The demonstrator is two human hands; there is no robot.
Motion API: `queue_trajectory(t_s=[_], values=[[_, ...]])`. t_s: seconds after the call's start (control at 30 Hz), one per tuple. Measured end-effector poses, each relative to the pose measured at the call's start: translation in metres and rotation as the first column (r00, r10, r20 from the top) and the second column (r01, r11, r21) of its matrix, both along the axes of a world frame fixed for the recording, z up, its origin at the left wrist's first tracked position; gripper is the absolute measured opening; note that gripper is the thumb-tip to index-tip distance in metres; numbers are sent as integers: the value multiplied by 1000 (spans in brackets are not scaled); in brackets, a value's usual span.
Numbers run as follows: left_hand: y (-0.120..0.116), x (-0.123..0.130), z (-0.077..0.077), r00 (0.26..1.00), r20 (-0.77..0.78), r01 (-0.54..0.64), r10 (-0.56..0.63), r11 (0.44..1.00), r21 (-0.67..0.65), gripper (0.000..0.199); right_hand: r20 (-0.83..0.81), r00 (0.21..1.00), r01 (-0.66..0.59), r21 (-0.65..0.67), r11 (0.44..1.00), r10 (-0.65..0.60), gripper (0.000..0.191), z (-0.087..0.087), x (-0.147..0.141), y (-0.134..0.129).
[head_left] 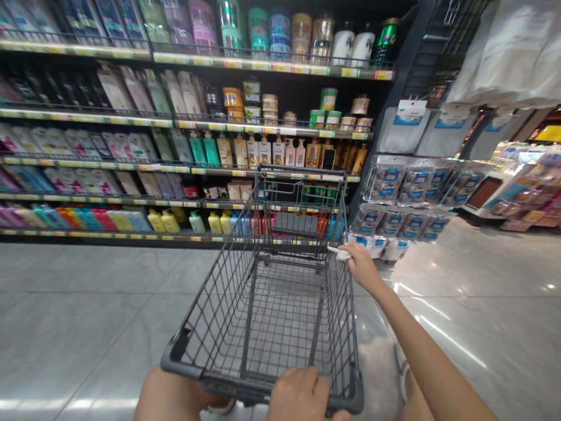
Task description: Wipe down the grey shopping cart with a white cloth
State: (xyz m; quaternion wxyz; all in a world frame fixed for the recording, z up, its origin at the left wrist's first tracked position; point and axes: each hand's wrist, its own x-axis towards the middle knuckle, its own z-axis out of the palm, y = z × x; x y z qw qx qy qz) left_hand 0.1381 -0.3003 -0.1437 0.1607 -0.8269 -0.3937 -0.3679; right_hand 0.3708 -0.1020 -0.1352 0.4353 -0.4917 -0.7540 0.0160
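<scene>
A dark wire shopping cart [280, 316] stands in front of me, and nothing lies on its basket floor. My left hand [300, 393] is wrapped over the grey bar at its near end, fingers curled on top. My right arm reaches forward along the cart's right side. Over the far part of the right rim, my right hand [360, 264] is closed on a small white item [340, 253] with a thin end pointing left. Its kind is too small and blurred to make out. Whether this hand also touches the rim I cannot tell.
Store shelves [197, 123] with bottles and jars run behind the cart's far end. Bagged packs [385, 181] hang from a rack at the right. Grey tiled floor [96, 316] spreads around the cart. Beside its near left corner is a bare knee [164, 394].
</scene>
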Motion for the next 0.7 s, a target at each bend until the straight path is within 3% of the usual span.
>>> queue_trajectory(t_s=[0.13, 0.27, 0.4, 0.53, 0.7], values=[[3, 8, -22, 995, 66, -75, 70, 994, 83, 62, -3, 998, 68, 33, 997, -68, 33, -1, 4, 16], [4, 12, -37, 997, 51, -67, 61, 990, 126, 63, -6, 994, 107, 51, 993, -106, 35, -3, 5, 14], [1, 10, -25, 991, 103, -97, 83, 986, 135, 65, 14, 997, 80, 41, 996, -80, 36, -5, -2, -11], [-4, 7, -7, 998, 7, -66, 66, 995, 75, 64, 27, 999, 46, 33, 998, -47, 36, -5, -14, -50], [-5, 6, -5, 999, 11, -33, 33, 996, 84, 65, 32, 999, 20, 28, 999, -21, 39, -2, -28, -98]])
